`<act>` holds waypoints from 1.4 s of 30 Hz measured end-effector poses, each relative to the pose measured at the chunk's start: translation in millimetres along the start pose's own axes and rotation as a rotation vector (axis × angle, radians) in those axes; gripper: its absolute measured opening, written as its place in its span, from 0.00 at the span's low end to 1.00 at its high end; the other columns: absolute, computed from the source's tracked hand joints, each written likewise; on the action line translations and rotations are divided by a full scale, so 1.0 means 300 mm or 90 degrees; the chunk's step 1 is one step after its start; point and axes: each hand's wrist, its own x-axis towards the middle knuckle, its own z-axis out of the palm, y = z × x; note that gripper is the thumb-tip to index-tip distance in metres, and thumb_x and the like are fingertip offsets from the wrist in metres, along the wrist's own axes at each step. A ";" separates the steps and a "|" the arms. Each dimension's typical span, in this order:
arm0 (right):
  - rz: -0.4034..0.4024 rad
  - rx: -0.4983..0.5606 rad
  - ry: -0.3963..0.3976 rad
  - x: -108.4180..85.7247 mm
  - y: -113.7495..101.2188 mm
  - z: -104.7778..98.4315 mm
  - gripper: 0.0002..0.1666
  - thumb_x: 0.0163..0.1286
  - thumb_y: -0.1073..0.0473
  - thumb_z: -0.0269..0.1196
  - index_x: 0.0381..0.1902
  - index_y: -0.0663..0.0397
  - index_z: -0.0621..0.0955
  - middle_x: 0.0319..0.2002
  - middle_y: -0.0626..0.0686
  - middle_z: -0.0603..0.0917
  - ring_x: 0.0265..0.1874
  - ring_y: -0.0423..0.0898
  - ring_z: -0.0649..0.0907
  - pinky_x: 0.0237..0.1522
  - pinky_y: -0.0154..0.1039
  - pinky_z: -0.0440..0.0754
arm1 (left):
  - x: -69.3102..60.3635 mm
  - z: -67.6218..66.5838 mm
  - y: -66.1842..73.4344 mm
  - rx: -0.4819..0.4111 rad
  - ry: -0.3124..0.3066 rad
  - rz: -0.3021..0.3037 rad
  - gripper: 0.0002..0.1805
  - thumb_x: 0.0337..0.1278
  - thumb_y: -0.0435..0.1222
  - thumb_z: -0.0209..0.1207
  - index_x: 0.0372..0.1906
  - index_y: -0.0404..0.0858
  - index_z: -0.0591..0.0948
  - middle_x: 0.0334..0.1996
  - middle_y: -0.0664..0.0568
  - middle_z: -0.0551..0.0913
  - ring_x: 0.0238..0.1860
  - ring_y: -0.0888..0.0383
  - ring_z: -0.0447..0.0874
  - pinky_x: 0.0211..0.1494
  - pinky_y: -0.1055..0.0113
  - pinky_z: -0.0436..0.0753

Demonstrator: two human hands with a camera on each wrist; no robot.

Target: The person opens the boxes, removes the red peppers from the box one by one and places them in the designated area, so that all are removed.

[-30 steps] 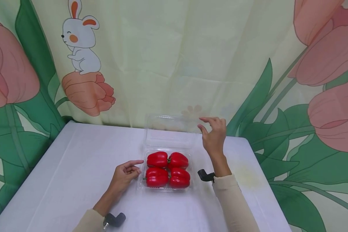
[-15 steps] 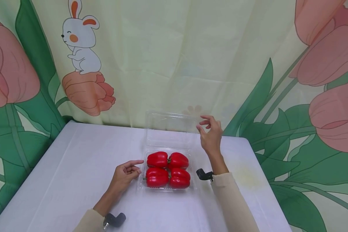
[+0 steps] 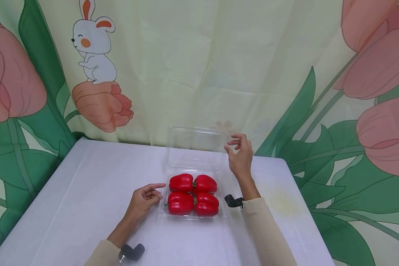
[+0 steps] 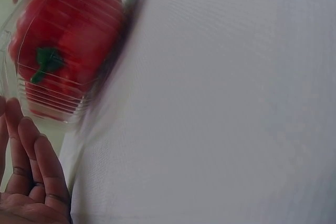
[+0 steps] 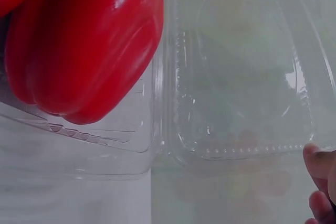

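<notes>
A clear plastic clamshell box [image 3: 193, 218] lies on the table with several red bell peppers [image 3: 180, 203] inside it. Its transparent lid [image 3: 194, 159] stands raised at the back, hinged to the tray. At the tray's left side, my left hand [image 3: 144, 198] holds its index finger straight against the rim; its other fingers bend loosely. In the left wrist view its fingertips are close to the box beside a green-stemmed pepper [image 4: 63, 40]. My right hand [image 3: 241, 155] has curled fingers at the lid's right edge, with the thumb [image 5: 315, 163] touching the lid's corner in the right wrist view.
A white cloth covers the table [image 3: 96, 184]. Behind it hangs a pale curtain [image 3: 179, 74] printed with a rabbit and tulips, close to the raised lid. Each wrist carries a black camera mount [image 3: 133, 252].
The lid has tilted, its far edge now higher in the head view. My right hand has shifted slightly left along with it. The left hand and the peppers stay put.
</notes>
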 end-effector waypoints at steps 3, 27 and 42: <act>0.011 0.001 -0.009 0.001 0.007 0.005 0.24 0.68 0.62 0.75 0.58 0.47 0.79 0.45 0.54 0.91 0.44 0.51 0.80 0.45 0.44 0.80 | 0.001 0.000 0.000 -0.004 -0.002 0.000 0.19 0.67 0.30 0.69 0.61 0.41 0.87 0.40 0.41 0.89 0.38 0.55 0.86 0.43 0.76 0.87; 0.078 -0.071 -0.169 -0.046 0.082 0.027 0.20 0.70 0.60 0.74 0.57 0.44 0.82 0.47 0.52 0.89 0.44 0.50 0.79 0.45 0.43 0.81 | -0.002 0.000 -0.004 -0.001 -0.003 0.011 0.19 0.66 0.31 0.70 0.61 0.41 0.86 0.42 0.40 0.89 0.37 0.56 0.87 0.44 0.77 0.87; 0.119 -0.106 -0.246 -0.059 0.114 0.040 0.22 0.71 0.59 0.73 0.60 0.42 0.83 0.53 0.51 0.88 0.46 0.48 0.79 0.46 0.43 0.88 | -0.009 -0.001 -0.010 0.002 -0.001 0.023 0.19 0.66 0.32 0.70 0.61 0.42 0.87 0.41 0.41 0.90 0.37 0.55 0.88 0.46 0.77 0.87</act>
